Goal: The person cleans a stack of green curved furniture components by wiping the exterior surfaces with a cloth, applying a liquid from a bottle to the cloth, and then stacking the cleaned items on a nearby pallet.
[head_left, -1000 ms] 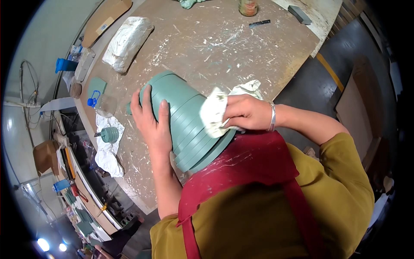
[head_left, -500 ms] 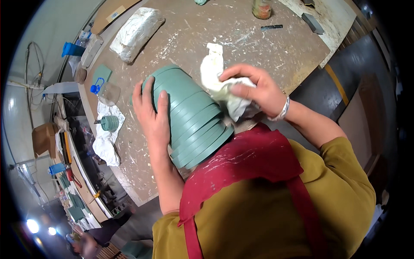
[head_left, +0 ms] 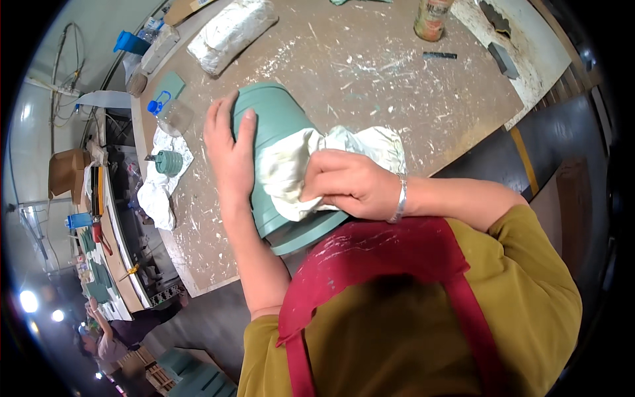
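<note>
The person is leaning over a worktable (head_left: 370,86) and working on a large green pot (head_left: 271,126) lying tilted on its side, its wide rim toward the red apron (head_left: 397,278) and its base pointing away.

The left hand (head_left: 228,155) is lying spread and flat against the pot's left flank, fingers open and pressing rather than clasping, so it is steadying the pot. The right hand (head_left: 350,184) is curling closed around a bunched white cloth (head_left: 297,165), pressing it onto the pot's upper side just right of the left hand's fingertips. Part of the cloth is trailing off beyond the right hand onto the table.

Judging by this, the wiping step is under way: 1 hand braces, 1 rubs. The next move probably calls for rolling the pot under the left palm to bring an unwiped band up to the cloth, keeping firm counter-pressure so it does not slide.

Well to the left of the left hand, a clear bottle (head_left: 170,114) and a small green lid (head_left: 169,162) on a rag are sitting; far beyond the right hand, a jar (head_left: 431,18) is standing.
</note>
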Tool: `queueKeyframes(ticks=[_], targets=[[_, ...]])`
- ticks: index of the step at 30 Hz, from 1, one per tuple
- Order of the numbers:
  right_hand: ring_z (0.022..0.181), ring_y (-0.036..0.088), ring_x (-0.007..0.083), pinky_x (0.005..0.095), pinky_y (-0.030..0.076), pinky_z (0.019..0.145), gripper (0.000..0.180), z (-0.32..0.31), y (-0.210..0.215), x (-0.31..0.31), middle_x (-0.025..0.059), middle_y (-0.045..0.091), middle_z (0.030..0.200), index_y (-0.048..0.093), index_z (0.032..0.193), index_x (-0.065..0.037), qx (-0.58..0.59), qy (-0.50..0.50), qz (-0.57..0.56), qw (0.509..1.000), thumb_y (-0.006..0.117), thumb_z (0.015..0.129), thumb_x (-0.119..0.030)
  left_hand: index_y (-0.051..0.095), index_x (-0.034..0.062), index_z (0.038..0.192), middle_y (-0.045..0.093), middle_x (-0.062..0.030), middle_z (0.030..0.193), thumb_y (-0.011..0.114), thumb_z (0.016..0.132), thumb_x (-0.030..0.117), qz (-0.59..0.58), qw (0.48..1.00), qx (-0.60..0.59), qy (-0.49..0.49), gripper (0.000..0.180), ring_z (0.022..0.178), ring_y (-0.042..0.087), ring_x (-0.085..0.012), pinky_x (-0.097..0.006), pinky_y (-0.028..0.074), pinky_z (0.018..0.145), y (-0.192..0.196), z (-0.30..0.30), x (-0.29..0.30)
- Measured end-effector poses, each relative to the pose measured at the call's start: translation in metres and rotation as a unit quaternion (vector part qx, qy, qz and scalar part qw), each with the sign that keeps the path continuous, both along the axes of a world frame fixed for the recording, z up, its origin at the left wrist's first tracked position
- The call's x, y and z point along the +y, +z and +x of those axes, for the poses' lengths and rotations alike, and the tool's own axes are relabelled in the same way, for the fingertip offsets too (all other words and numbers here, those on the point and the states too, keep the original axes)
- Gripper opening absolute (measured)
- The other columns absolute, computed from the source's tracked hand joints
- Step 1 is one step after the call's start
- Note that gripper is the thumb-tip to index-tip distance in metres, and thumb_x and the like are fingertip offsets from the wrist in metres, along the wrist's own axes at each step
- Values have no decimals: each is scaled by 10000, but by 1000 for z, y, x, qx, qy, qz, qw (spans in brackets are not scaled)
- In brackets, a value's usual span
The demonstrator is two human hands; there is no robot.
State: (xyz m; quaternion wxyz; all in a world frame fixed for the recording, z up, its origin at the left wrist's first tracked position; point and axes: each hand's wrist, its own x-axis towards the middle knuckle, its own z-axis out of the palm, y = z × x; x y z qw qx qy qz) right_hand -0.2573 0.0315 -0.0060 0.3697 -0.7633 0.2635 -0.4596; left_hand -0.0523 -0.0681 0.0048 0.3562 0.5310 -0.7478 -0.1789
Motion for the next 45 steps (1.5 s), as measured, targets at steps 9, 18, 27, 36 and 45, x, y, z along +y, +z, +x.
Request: queueKeyframes(ticks=[9,18,27,36,45], targets=[[879,609,246,322,475,785,135,-13,-7,-1,107,611,960,661,977,-5,-60,-37,83,994,616,852,21,563,62,1300,458,-183,1388,580,928,345,0,1000,3,4,468,1309,406,-342,-411,285,1110,0,-1,-6],[958,607,301,369,479,827,136,-41,-56,10,127,585,955,619,995,-5,18,-164,118,979,613,869,-54,559,58,1308,443,-192,1403,577,931,325,12,1000,19,-2,462,1326,393,-336,-408,270,1121,3,-4,-4],[870,575,347,397,475,772,135,-33,-81,11,148,573,989,618,962,-50,84,-109,-9,990,627,829,-29,551,50,1315,442,-202,1400,557,946,312,20,1000,9,3,453,1330,387,-338,-405,268,1120,5,-7,-1],[891,545,316,369,474,774,272,-9,-29,-4,111,578,1020,624,971,-78,-3,-2,-157,988,606,716,14,550,45,1312,452,-206,1392,560,943,305,22,1000,9,-2,452,1327,401,-338,-393,281,1113,5,-6,-1],[908,566,321,397,465,758,198,-15,-3,-1,141,570,1009,604,984,-60,7,-68,-80,994,606,790,-16,551,34,1304,461,-185,1377,565,942,252,27,999,30,1,422,1297,427,-312,-375,302,1097,5,-10,0]])
